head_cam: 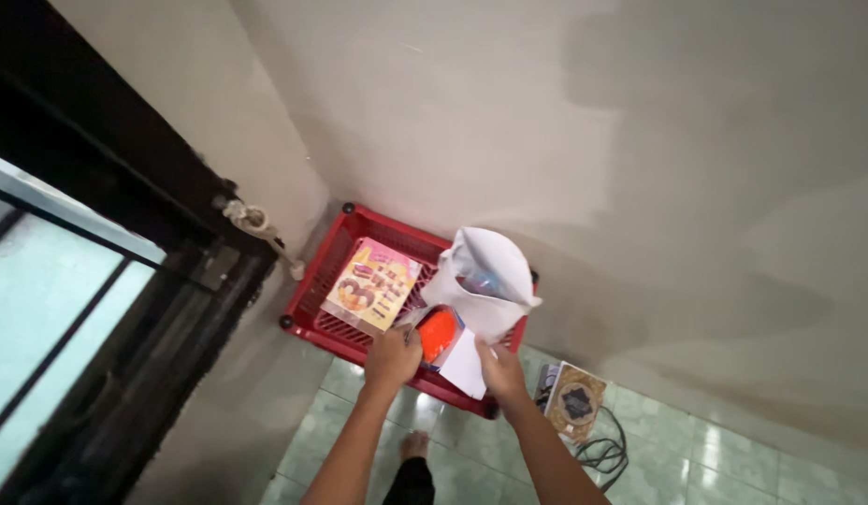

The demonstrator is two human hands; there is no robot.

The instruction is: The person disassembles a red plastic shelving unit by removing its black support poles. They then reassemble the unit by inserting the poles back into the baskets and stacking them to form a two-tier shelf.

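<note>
Overhead view down into a room corner. Left hand (pixel 393 356) closed over the near rim of a red plastic basket (pixel 314 297), fingers curled around the edge beside an orange object (pixel 438 334); whether gripping the rim alone or a small grey item as well, cannot tell. Right hand (pixel 500 368) pinching the lower edge of a white paper bag (pixel 483 281), fingers clenched on the folded paper just above the basket's near rim. Bag upright and open at the top, something bluish visible inside, contents too small to identify. White sheet (pixel 465 365) hanging below the bag, between the two hands, overlapping the basket's front wall. Orange object lying inside the basket, touching the bag's left side. Colourful square booklet (pixel 372 284) leaning flat in the basket's left half, well apart from the right hand. Basket set on a green tiled floor (pixel 733 458), pushed into the corner against a pale wall (pixel 546 112). Dark patterned book (pixel 575 401) on the floor just right of the basket, black cable (pixel 604 453) coiled beside it. Dark window frame (pixel 125 234) at left, with a knotted cord (pixel 254 223) on it.
</note>
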